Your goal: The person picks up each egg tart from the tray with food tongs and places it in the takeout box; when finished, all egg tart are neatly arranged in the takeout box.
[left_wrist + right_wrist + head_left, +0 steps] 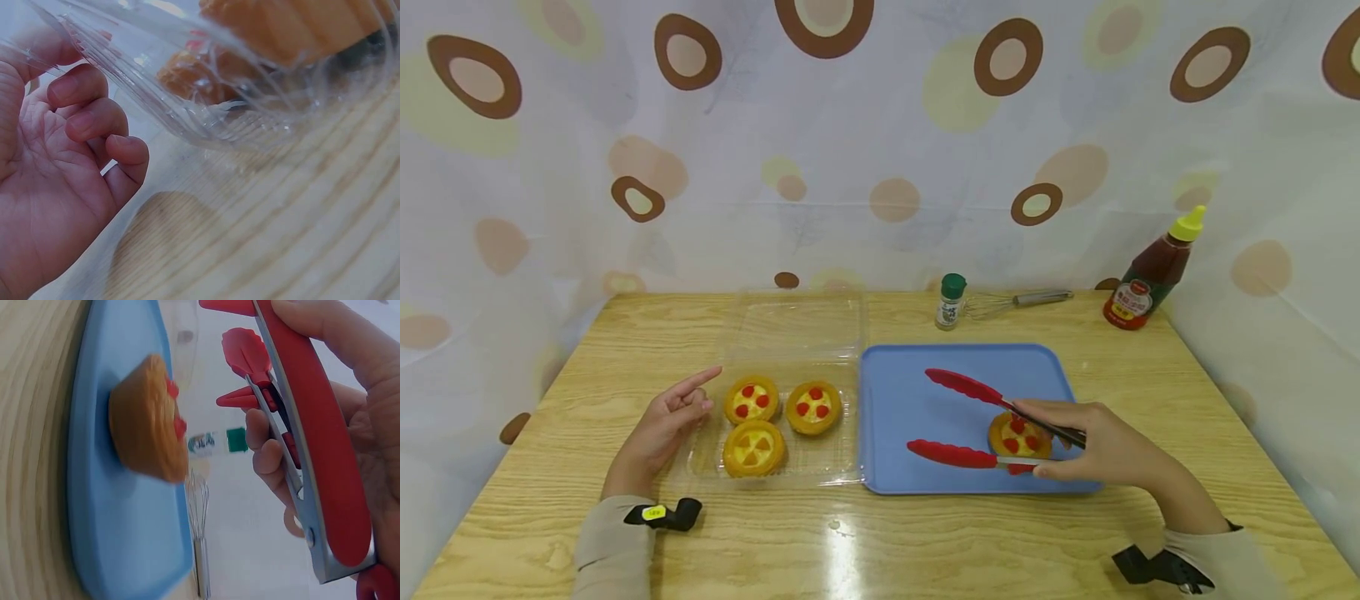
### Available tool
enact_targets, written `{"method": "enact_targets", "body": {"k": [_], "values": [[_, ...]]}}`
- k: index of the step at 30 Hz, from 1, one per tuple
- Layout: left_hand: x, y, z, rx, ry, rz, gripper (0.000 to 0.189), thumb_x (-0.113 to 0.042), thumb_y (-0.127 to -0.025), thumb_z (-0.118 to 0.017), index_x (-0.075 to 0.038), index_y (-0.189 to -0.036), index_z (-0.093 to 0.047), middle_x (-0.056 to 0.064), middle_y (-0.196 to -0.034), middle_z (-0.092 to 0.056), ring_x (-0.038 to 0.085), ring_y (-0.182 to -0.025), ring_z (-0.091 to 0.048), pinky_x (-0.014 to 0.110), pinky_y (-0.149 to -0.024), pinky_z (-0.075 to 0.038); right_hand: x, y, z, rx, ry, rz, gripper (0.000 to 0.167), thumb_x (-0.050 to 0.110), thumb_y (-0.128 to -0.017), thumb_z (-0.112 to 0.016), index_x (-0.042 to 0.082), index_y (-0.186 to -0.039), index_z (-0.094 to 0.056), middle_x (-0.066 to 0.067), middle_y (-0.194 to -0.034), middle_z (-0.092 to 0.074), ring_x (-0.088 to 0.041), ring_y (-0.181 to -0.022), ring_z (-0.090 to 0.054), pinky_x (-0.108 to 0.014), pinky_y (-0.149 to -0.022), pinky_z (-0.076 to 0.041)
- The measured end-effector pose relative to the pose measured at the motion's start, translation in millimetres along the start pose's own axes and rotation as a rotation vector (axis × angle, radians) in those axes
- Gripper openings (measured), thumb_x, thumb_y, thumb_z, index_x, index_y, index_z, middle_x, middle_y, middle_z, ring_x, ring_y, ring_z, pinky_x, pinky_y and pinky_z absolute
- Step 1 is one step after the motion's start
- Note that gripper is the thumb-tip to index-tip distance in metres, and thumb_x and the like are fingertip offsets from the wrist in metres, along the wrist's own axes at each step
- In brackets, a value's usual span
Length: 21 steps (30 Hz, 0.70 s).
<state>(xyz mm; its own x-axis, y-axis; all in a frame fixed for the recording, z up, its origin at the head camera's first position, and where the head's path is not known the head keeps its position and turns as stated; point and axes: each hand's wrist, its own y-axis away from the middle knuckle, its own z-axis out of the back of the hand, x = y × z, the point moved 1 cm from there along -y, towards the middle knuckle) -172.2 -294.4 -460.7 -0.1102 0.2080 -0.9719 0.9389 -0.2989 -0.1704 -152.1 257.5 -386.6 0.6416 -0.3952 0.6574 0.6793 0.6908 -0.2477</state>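
My right hand (1097, 437) grips red-tipped kitchen tongs (325, 450), whose arms are spread apart. Beneath the hand and tongs, an egg tart (140, 425) with red toppings sits on the blue tray (925, 358), partly hidden in the head view. My left hand (662, 421) is at the left rim of a clear plastic container (827, 462), index finger extended and the other fingers loosely bent. Inside that container lie two tarts with red toppings, one at the back left (751, 400) and one at the right (813, 408), plus a tart with yellow wedges (754, 448) in front.
The container's clear lid (797, 325) is folded back behind it. Toward the rear stand a green-capped shaker (951, 302) and a red sauce bottle (1146, 279) with a yellow nozzle. A whisk (1037, 297) lies between them. A patterned cloth (850, 167) hangs behind the wooden table (775, 542).
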Motion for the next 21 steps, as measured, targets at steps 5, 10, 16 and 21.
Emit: {"method": "enact_targets", "body": {"k": [5, 10, 16, 21], "values": [[-1.0, 0.4, 0.0, 0.005, -0.003, 0.002, 0.048, 0.009, -0.095, -0.045, -0.017, -0.134, -0.055, -0.007, -0.074, -0.043, 0.007, -0.067, -0.042, 0.019, -0.067, -0.042, -4, 20.6, 9, -0.041, 0.013, -0.027, 0.069, 0.006, -0.073, -0.081, 0.004, -0.135, -0.052, 0.010, -0.126, -0.055, -0.004, -0.077, -0.053, -0.022, -0.055, -0.044], [-1.6, 0.7, -0.7, -0.014, -0.023, 0.005, 0.047, 0.008, -0.095, -0.046, -0.015, -0.134, -0.054, -0.007, -0.074, -0.041, 0.008, -0.067, -0.041, 0.019, -0.064, -0.039, -7, 39.1, 16, -0.058, 0.051, -0.123, 0.068, 0.009, -0.073, -0.081, 0.004, -0.134, -0.053, 0.014, -0.129, -0.049, -0.003, -0.088, -0.057, -0.023, -0.062, -0.049], [-2.1, 0.5, -1.5, -0.031, -0.045, 0.005, 0.046, 0.007, -0.094, -0.047, -0.014, -0.134, -0.054, -0.007, -0.073, -0.040, 0.010, -0.067, -0.039, 0.022, -0.062, -0.035, -12, 57.1, 21, -0.073, 0.075, -0.149, 0.068, 0.008, -0.072, -0.081, 0.005, -0.134, -0.054, 0.020, -0.126, -0.050, 0.000, -0.081, -0.054, -0.020, -0.057, -0.046], [-1.8, -0.1, -1.4, -0.018, -0.048, -0.004, 0.046, 0.007, -0.094, -0.047, -0.013, -0.135, -0.053, -0.006, -0.073, -0.040, 0.012, -0.066, -0.037, 0.022, -0.062, -0.036, -17, 69.6, 23, -0.092, 0.097, -0.115, 0.068, 0.004, -0.070, -0.082, 0.002, -0.132, -0.055, 0.010, -0.093, -0.057, -0.007, -0.062, -0.046, -0.019, -0.047, -0.037]]}}
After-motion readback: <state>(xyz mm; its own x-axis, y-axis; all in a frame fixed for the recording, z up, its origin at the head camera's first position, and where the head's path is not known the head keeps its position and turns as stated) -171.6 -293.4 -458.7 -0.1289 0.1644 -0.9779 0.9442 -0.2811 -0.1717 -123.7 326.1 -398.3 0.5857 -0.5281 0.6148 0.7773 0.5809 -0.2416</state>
